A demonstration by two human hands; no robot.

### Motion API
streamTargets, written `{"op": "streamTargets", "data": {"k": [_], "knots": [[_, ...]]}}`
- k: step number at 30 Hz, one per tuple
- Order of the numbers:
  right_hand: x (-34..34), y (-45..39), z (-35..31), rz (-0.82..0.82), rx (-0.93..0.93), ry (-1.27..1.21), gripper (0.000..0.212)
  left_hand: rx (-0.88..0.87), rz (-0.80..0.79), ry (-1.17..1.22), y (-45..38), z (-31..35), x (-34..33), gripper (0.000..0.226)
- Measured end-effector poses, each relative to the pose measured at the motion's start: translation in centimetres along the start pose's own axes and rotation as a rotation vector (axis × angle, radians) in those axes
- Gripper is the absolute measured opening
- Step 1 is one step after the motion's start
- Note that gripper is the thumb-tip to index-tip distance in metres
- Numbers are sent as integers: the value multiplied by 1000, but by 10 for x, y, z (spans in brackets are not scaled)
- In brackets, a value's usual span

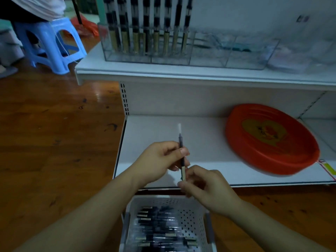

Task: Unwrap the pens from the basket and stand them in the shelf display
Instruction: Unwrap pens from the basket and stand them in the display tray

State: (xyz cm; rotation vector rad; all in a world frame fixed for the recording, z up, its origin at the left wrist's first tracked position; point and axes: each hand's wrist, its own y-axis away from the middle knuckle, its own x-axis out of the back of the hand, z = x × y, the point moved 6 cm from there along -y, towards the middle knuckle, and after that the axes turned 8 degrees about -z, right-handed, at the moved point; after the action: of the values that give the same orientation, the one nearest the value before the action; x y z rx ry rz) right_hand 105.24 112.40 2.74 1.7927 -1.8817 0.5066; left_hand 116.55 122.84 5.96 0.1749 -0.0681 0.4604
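I hold one wrapped pen (180, 140) upright over the lower shelf, its clear wrapper sticking out at the top. My left hand (160, 160) pinches the pen's middle. My right hand (205, 188) pinches its pale lower end. Below my hands a white perforated basket (194, 222) on the floor holds several wrapped dark pens. On the upper shelf a clear divided display case (254, 57) has several black and gold pens (145, 26) standing in its left compartments.
A red oval tray (269, 140) lies on the white lower shelf (149, 131) to the right. The upper shelf's edge (163, 75) juts out above my hands. A blue plastic stool (52, 44) with a person on it stands on the wooden floor at the far left.
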Motion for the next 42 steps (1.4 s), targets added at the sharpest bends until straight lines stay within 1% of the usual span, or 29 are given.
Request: {"op": "streamTargets", "data": {"k": [1,4,6,8,10,11,14,16,18,21,24,27,30,33,36,38,39,42], "knots": [[8,0,-4,34,38,33,7,-20,14,12,0,10,3,21],[36,0,-16,172,103,111,17,-65,22,39,3,36,11,21],[53,1,-28,293,130,100,20,-79,-7,28,6,49,14,23],[70,2,-45,414,181,87,19,-99,-28,-15,8,60,15,24],[85,3,-66,490,238,67,14,-130,-41,-64,10,70,13,25],[92,1,-78,511,264,40,15,-148,-47,-82,10,75,11,25],[104,-7,-109,518,313,-32,35,-214,-45,-126,12,92,7,21],[109,-11,-125,514,329,-23,43,-260,-23,-169,14,103,8,21],[115,-12,-138,530,344,-3,47,-293,17,-194,16,113,11,21],[123,-12,-156,550,393,-13,45,-347,84,-232,19,129,17,21],[137,-17,-180,619,461,-64,42,-449,230,-244,25,150,29,15],[159,-24,-207,695,520,-48,41,-525,426,-135,37,170,51,9],[183,-32,-233,765,564,-28,39,-571,641,-157,52,182,75,13],[204,-42,-254,828,593,-24,39,-604,855,-261,64,189,96,15],[215,-53,-268,856,593,38,40,-577,1030,-330,72,189,111,30],[217,-63,-272,861,579,83,40,-517,1094,-364,74,187,117,47],[216,-68,-273,857,572,104,40,-487,1100,-377,73,185,119,55],[211,-80,-274,810,533,175,39,-414,1038,-394,66,180,123,74]]}}
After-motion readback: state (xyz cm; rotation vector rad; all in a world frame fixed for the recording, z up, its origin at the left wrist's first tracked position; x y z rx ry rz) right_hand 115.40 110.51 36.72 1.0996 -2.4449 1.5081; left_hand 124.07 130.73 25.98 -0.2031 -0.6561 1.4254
